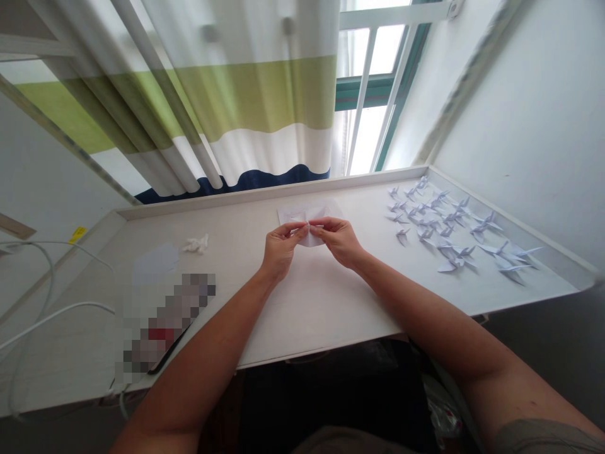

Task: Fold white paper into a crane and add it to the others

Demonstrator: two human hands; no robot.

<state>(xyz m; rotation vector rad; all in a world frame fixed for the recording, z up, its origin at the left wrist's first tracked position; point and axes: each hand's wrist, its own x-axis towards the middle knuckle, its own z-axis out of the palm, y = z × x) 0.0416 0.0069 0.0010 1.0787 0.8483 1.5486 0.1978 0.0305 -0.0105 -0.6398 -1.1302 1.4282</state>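
Both hands meet over the middle of the white desk, pinching one small piece of folded white paper (309, 238). My left hand (282, 244) is closed on its left side, thumb and forefinger together. From the right, my right hand (336, 237) grips the same paper, its fingertips almost touching the left ones. The fingers cover much of the paper, so its exact folded shape is hard to make out. Just behind the hands, flat white paper sheets (331, 208) lie on the desk. Many folded paper cranes (444, 221) are spread over the right side.
At the left lie a pale sheet of paper (158, 261), a crumpled white tissue (195, 244) and a blurred-out phone-like object (165, 328). White cables (57, 321) cross the left edge. A raised rim (236, 197) runs along the desk's back, below a striped curtain (265, 94).
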